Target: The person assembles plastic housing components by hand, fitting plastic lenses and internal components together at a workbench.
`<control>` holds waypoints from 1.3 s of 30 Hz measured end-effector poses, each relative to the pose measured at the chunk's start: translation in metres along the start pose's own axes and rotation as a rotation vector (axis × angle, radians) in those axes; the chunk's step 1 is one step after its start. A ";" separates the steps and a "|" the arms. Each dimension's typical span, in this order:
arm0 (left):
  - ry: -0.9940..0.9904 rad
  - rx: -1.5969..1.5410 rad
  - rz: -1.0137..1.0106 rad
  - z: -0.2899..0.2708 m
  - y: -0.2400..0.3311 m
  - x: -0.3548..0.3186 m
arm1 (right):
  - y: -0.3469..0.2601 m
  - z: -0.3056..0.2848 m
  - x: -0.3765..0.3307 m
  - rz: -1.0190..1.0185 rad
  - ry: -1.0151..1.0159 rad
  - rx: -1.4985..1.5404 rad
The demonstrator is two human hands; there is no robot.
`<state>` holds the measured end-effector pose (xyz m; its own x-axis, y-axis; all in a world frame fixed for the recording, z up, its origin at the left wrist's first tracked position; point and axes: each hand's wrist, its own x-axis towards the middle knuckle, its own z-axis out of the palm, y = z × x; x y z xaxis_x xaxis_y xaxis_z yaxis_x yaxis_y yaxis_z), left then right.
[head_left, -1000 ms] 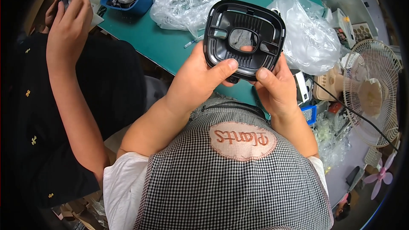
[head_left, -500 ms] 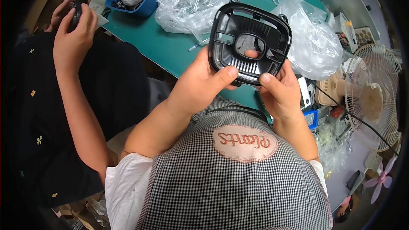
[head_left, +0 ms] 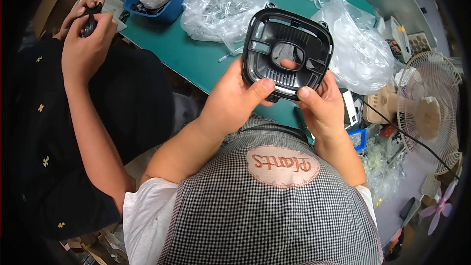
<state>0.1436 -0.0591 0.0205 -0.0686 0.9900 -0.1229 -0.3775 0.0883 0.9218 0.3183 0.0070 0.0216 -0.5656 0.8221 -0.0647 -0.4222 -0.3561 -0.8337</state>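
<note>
Both my hands hold a black plastic housing (head_left: 282,77) up above the front of the green table. It is squarish with rounded corners, has an oval opening in the middle, slots below that, and small loops on its far edge. My left hand (head_left: 233,95) grips the near left corner, thumb on the front rim. On the near right corner is my right hand (head_left: 321,105), its thumb pressed on the rim as well. Fingers are partly hidden behind the part; one fingertip shows through the oval opening.
Clear plastic bags (head_left: 223,12) lie on the green table (head_left: 171,51) beside a blue bin (head_left: 167,12). To the right stand a beige fan (head_left: 427,113) and a small blue tray (head_left: 358,139). At left, a co-worker's hands (head_left: 86,44) hold a small black part.
The housing has shifted very slightly, still in both my hands. The co-worker's hands have turned the small black part a little.
</note>
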 end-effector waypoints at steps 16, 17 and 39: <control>0.062 -0.012 -0.024 0.001 -0.019 0.006 | 0.007 -0.007 -0.001 0.076 0.107 0.001; 0.055 -0.014 -0.024 0.003 -0.020 0.006 | 0.008 -0.009 -0.001 0.072 0.111 -0.002; 0.047 -0.070 -0.052 -0.015 -0.029 0.023 | 0.022 -0.034 0.003 0.097 0.102 -0.042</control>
<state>0.1394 -0.0409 -0.0147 -0.0894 0.9780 -0.1885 -0.4453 0.1300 0.8859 0.3313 0.0161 -0.0158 -0.5268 0.8262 -0.1999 -0.3373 -0.4191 -0.8430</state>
